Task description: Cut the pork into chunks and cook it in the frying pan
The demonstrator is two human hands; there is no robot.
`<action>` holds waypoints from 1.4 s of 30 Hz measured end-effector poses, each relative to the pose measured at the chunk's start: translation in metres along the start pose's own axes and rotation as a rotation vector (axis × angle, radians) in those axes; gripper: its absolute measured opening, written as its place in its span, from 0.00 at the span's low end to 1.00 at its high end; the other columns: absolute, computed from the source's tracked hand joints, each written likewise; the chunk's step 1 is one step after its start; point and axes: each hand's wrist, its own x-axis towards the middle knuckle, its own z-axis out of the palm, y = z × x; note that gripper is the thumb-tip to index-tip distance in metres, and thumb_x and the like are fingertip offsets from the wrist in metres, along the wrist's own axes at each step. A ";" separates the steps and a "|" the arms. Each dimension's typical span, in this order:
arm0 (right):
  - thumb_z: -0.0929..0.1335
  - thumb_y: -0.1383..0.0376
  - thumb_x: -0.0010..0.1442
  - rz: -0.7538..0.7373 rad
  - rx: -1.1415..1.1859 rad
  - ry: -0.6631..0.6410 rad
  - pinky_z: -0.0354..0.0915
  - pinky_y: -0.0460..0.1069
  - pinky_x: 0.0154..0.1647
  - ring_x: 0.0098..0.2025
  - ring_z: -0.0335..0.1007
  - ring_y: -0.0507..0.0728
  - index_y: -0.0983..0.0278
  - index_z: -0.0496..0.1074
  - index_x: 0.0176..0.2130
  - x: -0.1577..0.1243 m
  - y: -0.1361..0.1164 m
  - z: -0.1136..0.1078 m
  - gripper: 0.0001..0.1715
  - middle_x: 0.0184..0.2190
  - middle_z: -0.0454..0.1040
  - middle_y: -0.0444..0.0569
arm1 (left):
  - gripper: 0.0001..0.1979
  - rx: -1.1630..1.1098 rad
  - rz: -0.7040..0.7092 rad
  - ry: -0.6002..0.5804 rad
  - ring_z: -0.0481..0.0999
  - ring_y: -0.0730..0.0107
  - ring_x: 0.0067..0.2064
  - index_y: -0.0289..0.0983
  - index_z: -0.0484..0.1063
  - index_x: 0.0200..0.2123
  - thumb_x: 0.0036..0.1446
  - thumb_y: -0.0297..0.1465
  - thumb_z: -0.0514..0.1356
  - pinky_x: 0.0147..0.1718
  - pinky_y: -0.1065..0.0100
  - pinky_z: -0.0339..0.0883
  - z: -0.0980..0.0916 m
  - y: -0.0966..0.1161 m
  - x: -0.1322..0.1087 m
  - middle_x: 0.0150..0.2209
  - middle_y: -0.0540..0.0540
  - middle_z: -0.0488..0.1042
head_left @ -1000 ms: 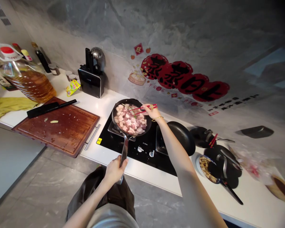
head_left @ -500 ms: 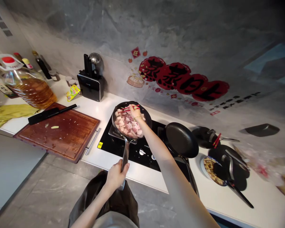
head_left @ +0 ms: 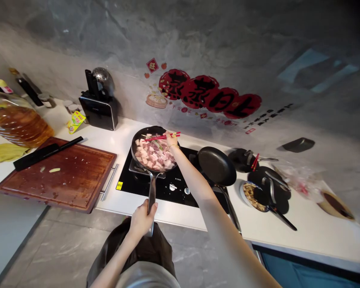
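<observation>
My left hand (head_left: 143,218) is wrapped round the long metal handle of a dark frying pan (head_left: 134,155), which sits on the left burner of the black stove (head_left: 126,176). Pale pink chunks of meat (head_left: 152,157) fill the pan, with a bit of green among them. Over the pan's far right side, my right hand (head_left: 171,140) grips red chopsticks (head_left: 157,137). Their light tips point left, above or touching the meat; I cannot tell which. A bracelet circles my right wrist.
Left of the stove lie a wooden cutting board (head_left: 75,176) and a black cleaver (head_left: 45,151). Behind stand a knife block (head_left: 98,112) and a large oil bottle (head_left: 18,120). To the right are a second frying pan (head_left: 217,166), a bowl of brown pieces (head_left: 252,196) and a black spatula (head_left: 283,220).
The view has shifted, so the counter's things sit further left. My right hand has turned the chopsticks, and the green bit in the meat now shows. My left hand keeps its hold on the handle.
</observation>
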 end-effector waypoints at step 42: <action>0.70 0.52 0.56 0.154 -0.176 -0.506 0.76 0.48 0.29 0.26 0.77 0.55 0.65 0.72 0.28 -0.039 -0.005 -0.127 0.18 0.25 0.78 0.49 | 0.17 -0.014 -0.036 0.014 0.77 0.62 0.40 0.40 0.66 0.39 0.64 0.44 0.45 0.33 0.70 0.60 0.001 0.001 0.001 0.33 0.45 0.77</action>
